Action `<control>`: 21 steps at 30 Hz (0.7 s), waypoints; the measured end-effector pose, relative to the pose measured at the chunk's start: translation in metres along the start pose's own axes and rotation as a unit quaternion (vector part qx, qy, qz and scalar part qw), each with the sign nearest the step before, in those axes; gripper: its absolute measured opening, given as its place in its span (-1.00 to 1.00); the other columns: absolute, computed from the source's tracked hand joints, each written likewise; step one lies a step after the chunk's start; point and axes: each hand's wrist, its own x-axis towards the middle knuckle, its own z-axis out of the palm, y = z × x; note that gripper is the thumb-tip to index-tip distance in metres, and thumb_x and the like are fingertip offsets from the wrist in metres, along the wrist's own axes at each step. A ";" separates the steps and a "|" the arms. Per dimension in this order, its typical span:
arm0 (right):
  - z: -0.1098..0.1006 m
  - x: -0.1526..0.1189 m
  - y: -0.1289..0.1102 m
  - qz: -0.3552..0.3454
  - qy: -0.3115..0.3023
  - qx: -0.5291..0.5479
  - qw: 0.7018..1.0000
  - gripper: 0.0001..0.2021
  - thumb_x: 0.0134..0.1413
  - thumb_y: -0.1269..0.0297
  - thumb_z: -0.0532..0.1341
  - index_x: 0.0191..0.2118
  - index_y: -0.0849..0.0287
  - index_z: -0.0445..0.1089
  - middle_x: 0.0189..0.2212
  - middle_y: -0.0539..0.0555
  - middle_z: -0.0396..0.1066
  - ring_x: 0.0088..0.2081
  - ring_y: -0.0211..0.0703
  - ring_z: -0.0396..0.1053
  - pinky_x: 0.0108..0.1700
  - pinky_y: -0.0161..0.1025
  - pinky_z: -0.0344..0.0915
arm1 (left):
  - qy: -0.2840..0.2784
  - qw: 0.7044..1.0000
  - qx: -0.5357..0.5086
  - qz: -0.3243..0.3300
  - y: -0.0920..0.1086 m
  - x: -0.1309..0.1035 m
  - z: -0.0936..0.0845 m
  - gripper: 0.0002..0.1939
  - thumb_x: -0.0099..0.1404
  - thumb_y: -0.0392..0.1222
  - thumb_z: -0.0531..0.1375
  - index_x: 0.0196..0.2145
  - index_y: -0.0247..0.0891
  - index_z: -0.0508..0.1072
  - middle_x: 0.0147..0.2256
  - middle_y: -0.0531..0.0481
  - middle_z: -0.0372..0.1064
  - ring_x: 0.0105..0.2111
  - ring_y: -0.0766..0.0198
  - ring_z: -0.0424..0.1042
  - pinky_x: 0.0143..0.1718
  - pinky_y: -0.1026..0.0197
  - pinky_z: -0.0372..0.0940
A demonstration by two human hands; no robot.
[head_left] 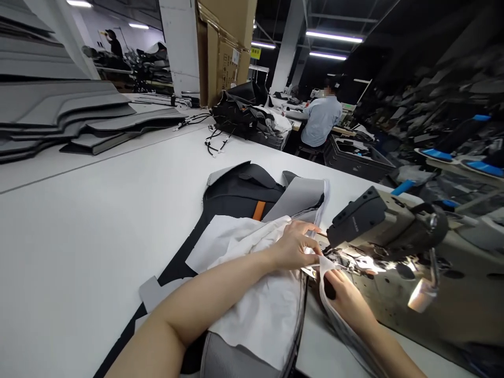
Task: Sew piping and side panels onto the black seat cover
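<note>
Head view. The left hand (293, 245) lies palm-down on a sheet of white fabric (255, 294), its fingers (311, 247) drawn together and pinching the fabric edge just beside the presser area of the sewing machine (386, 226). The right hand (346, 299) sits lower and nearer the camera, at the front of the machine bed; its fingers are clamped on a narrow white strip (338, 320) that runs from the needle area back along the forearm. Both hands are near each other, with the lit needle zone between them and the machine head.

The white fabric is on the desk (98, 220), spread over a larger dark cover (240, 191) that carries a small orange tab (259, 210) and a grey panel (295, 197) — all of it directly left of the machine. A small lamp (419, 294) on the machine lights the stitching area.

Farther back on the desk: stacked grey panels (79, 121) at the left, a dark heap of covers (240, 115) with loose black cords (214, 144), and cardboard boxes (224, 47). A seated person in a light blue shirt (321, 121) works at another station, back turned — beside a dark crate (354, 157).
</note>
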 end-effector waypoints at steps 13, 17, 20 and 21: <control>-0.029 -0.111 0.088 0.234 0.171 -0.083 0.953 -0.46 0.11 0.04 -0.07 0.07 0.25 0.31 -0.03 0.26 0.38 -0.07 0.15 0.39 -0.13 0.02 0.39 | -0.026 0.946 0.323 0.031 0.010 0.003 -0.024 -0.54 0.31 -0.07 0.10 0.14 -0.18 0.25 0.14 -0.15 0.14 0.15 0.04 0.08 0.16 -0.02 0.01; -0.018 -0.123 0.083 0.199 0.219 -0.081 0.952 -0.54 0.16 0.12 -0.03 0.07 0.21 0.34 0.10 0.27 0.26 0.11 0.18 0.21 0.09 0.14 0.21 | -0.002 0.873 0.482 -0.071 -0.001 0.000 -0.029 -0.48 0.32 -0.09 -0.01 0.20 -0.30 0.15 0.14 -0.30 0.13 0.10 -0.13 0.16 0.03 -0.10 0.15; -0.017 -0.124 0.064 0.163 0.258 -0.088 0.948 -0.61 0.18 0.20 0.00 0.04 0.19 0.37 0.15 0.30 0.17 0.19 0.23 0.08 0.14 0.21 0.12 | -0.041 0.843 0.502 -0.188 0.002 -0.007 -0.036 -0.37 0.29 0.01 0.03 0.24 -0.23 0.02 -0.03 -0.21 0.32 -0.09 -0.13 0.34 -0.15 -0.10 0.28; -0.017 -0.125 0.056 0.135 0.268 -0.093 0.949 -0.63 0.18 0.25 0.01 0.03 0.18 0.37 0.16 0.29 0.16 0.20 0.21 0.06 0.16 0.21 0.10 | -0.059 0.856 0.477 -0.189 0.006 -0.004 -0.035 -0.41 0.30 0.02 0.04 0.22 -0.18 0.06 -0.08 -0.12 0.35 -0.14 -0.06 0.37 -0.17 -0.08 0.31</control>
